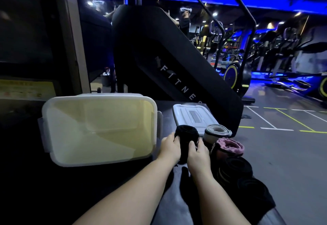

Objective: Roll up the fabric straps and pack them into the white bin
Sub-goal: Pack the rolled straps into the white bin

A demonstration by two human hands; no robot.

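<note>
Both hands are on one black strap point(186, 134), already wound into a fat roll and held just above the counter point(109, 185), close beside the right wall of the white bin point(99, 98). The left hand point(170, 147) has its fingers point(177, 138) curled round the roll's left side. The right hand point(199, 155) pinches it from the right and below. A dark length seems to run down between the wrists, perhaps the unwound tail, but it is too dark to tell.

The strap looks light, soft and springy. It will likely loosen as soon as the grip slackens, so it is best held across the whole coil with the loose end pinned under a thumb. It should then go in end-down or wedged against a wall. Nothing here looks fragile or slippery.

The bin stands open and holds nothing, near the counter's left side. Its grey lid point(191, 116) lies flat beyond the hands. Along the counter's right edge sit more rolls: a pale grey one point(217, 131), a pink one point(230, 147) and a black one with thin yellow lines point(235, 169). Further black fabric point(253, 191) lies nearer the person.

The counter is dark and matt, possibly padded. The room is a dim gym lit in blue, with a large black stair machine point(177, 65) just behind and marked floor point(283, 154) to the right.
</note>
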